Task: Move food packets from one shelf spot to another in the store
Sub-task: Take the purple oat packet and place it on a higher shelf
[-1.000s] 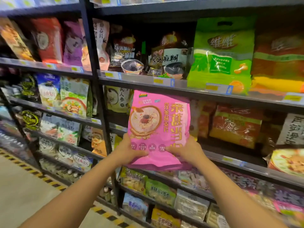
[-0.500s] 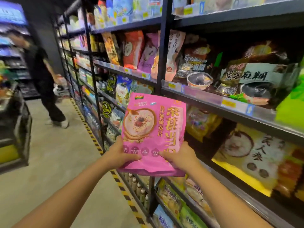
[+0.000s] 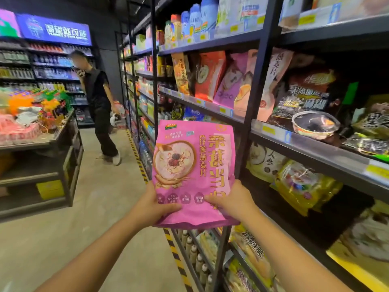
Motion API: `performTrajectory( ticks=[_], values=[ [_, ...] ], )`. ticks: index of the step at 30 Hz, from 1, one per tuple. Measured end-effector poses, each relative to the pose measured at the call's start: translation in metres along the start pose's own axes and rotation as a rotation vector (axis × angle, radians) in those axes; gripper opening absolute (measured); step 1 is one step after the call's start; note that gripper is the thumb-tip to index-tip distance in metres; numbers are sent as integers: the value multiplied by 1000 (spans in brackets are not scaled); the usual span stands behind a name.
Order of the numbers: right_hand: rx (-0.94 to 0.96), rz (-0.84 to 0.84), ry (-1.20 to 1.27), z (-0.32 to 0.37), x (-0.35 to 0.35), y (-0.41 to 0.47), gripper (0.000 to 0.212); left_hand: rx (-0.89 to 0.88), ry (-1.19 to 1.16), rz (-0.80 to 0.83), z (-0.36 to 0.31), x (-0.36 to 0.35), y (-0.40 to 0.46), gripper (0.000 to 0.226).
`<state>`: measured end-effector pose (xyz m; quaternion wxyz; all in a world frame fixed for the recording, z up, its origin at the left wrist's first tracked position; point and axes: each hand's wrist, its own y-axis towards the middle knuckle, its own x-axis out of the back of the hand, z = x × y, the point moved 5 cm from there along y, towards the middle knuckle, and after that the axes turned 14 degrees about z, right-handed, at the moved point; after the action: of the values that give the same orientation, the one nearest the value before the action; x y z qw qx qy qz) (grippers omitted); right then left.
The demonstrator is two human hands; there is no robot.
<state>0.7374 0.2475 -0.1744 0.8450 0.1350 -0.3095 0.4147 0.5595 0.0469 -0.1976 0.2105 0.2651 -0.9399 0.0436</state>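
A pink food packet [image 3: 192, 173] stands upright in the lower middle of the frame, held in the air in front of the dark shelf upright [image 3: 251, 114], apart from every shelf. The left hand [image 3: 152, 206] grips its lower left corner, thumb laid over the front, fingers tucked behind. The right hand [image 3: 232, 202] grips the lower right corner the same way, its thumb across the printed face. At right, the shelves [image 3: 305, 144] carry other packets, among them an orange-red bag [image 3: 207, 74] and a clear bowl [image 3: 314, 125]. In the upper left, a person in black [image 3: 99, 102] stands in the aisle beside a low display bench [image 3: 59, 133] piled with goods.
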Motion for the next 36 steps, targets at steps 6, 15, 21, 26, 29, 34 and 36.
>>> performTrajectory(
  ticks=[6,15,21,26,29,34,36],
  values=[
    [-46,10,-26,39,-24,56,61,-28,25,24,14,63,46,105],
    [-39,-32,-58,102,-69,157,89,-43,55,29,49,164,119,108],
    [-37,-20,-47,123,-80,229,91,-52,50,32,69,205,180,106],
    [-26,-72,-54,138,-77,300,86,-95,78,18,72,238,250,96],
    [-15,-111,-48,150,-68,348,84,-90,78,4,71,261,297,95],
    [-26,-185,-82,172,-56,423,100,-114,142,-9,66,301,372,100],
    [-33,-211,-116,177,-53,446,101,-131,169,-2,65,313,398,101]
  ],
)
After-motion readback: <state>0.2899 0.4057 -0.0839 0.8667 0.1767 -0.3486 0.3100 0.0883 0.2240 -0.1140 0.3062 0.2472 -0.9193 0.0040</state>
